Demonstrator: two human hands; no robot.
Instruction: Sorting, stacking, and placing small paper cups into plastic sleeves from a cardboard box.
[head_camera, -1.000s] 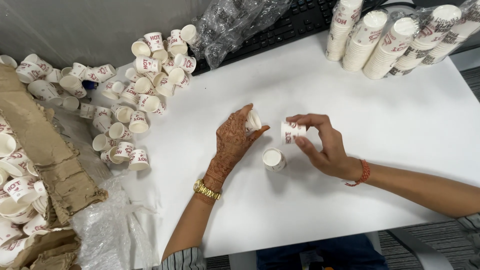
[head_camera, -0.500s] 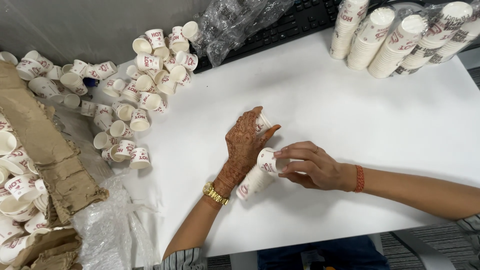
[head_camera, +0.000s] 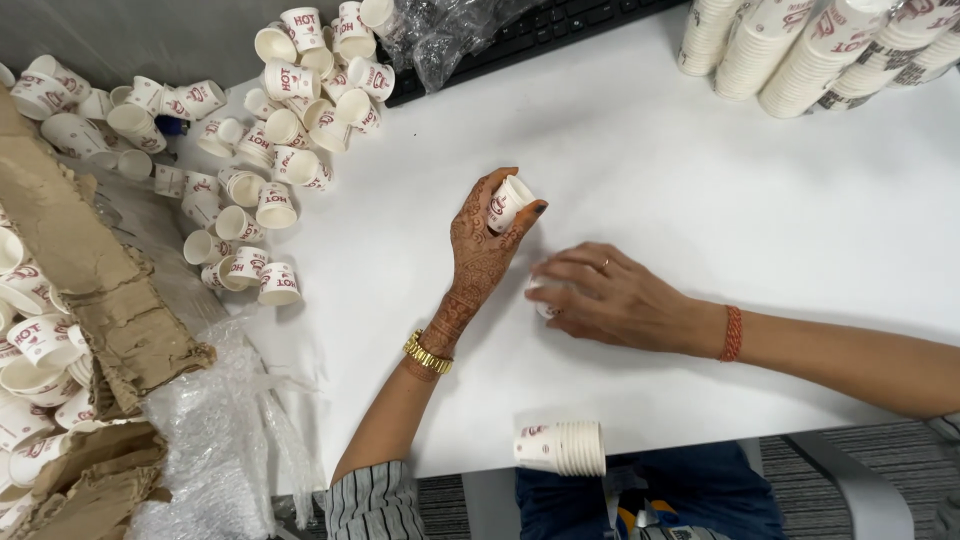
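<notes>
White table (head_camera: 700, 180); right hand (head_camera: 610, 295) hiding cup (head_camera: 541, 308)

White office desk scene, lit evenly from above.
The white surface (head_camera: 700, 200) filled most of the view; a black keyboard (head_camera: 540, 35) lay at its far edge, grey floor (head_camera: 880, 470) and a chair frame (head_camera: 850, 480) showed below.

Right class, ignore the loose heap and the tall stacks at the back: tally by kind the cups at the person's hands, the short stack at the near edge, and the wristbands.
Single cups: 2, a held cup in the left hand, a covered cup under the right hand
Short stack: 1
Wristbands: 2, gold band, red band
Total: 5
</notes>
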